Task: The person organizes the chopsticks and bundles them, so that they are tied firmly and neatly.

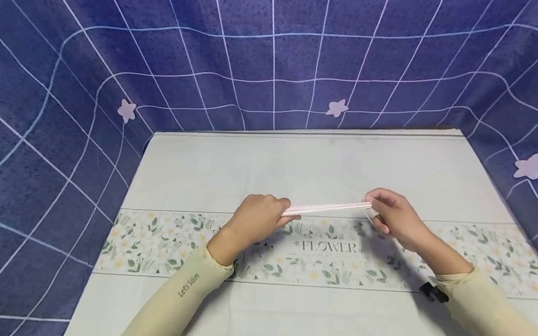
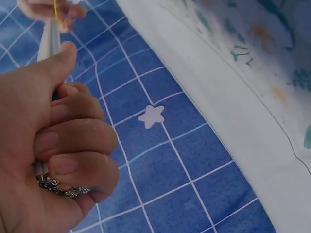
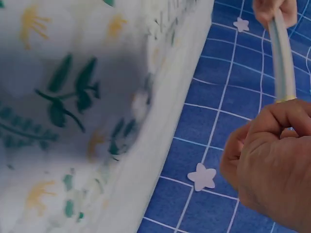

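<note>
A bundle of slim pale chopsticks (image 1: 328, 207) lies level between my two hands, above the table. My left hand (image 1: 261, 216) grips one end; in the left wrist view its fingers curl round it, with the thumb along the sticks. Dark patterned ends (image 2: 63, 188) show below that palm. At the other end my right hand (image 1: 395, 217) pinches a thin yellow rubber band (image 2: 56, 10) close to the tips. The band also shows round the sticks in the right wrist view, just above the knuckles. How many turns it makes is hidden.
A white tablecloth (image 1: 298, 165) with a flowered strip and the word FLOWER covers the table. Blue gridded cloth (image 1: 247, 45) with star shapes hangs behind and at both sides. A small black object (image 1: 433, 293) is by the right sleeve.
</note>
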Demonstrator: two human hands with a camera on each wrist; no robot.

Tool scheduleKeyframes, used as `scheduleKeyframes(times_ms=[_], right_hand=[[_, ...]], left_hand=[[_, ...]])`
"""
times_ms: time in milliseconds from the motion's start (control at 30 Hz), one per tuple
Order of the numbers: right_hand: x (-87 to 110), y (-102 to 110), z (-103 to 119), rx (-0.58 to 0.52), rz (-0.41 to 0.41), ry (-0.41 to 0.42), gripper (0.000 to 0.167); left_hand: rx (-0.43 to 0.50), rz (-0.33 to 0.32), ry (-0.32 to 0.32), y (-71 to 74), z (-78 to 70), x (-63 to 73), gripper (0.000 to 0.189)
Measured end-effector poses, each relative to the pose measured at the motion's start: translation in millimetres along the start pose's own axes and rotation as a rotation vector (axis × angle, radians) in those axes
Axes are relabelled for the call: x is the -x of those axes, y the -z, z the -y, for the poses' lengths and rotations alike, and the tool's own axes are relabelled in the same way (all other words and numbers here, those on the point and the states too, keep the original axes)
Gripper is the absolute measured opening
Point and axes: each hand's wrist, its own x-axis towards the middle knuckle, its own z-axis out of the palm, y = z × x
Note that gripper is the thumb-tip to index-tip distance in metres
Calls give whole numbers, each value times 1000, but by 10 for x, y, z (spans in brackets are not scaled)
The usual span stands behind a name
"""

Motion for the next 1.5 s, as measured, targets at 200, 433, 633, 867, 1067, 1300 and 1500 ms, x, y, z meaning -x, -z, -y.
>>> scheduleKeyframes(times_ms=[200, 433, 633, 867, 1067, 1300, 1500], right_hand=[[-34, -70, 150, 103, -22, -17, 32], [72, -400, 183, 322, -168, 168, 30], [280, -672, 80, 621, -354, 532, 17], [277, -684, 24, 832, -440, 526, 56], [244, -683, 23, 956, -425, 463, 60], [241, -701, 51, 1185, -437, 627, 7], [245, -709, 38, 1263, -416, 950, 8]], left_hand=[[-79, 15, -1, -80, -91, 7, 44], [-52, 55, 76, -113, -136, -51, 43], [-45, 32, 146, -20, -8, -56, 37], [-76, -60, 165, 96, 84, -57, 39], [-78, -54, 180, 111, 47, -52, 40], [-69, -9, 204, 106, 17, -66, 41], [-52, 34, 220, 62, 48, -68, 39]])
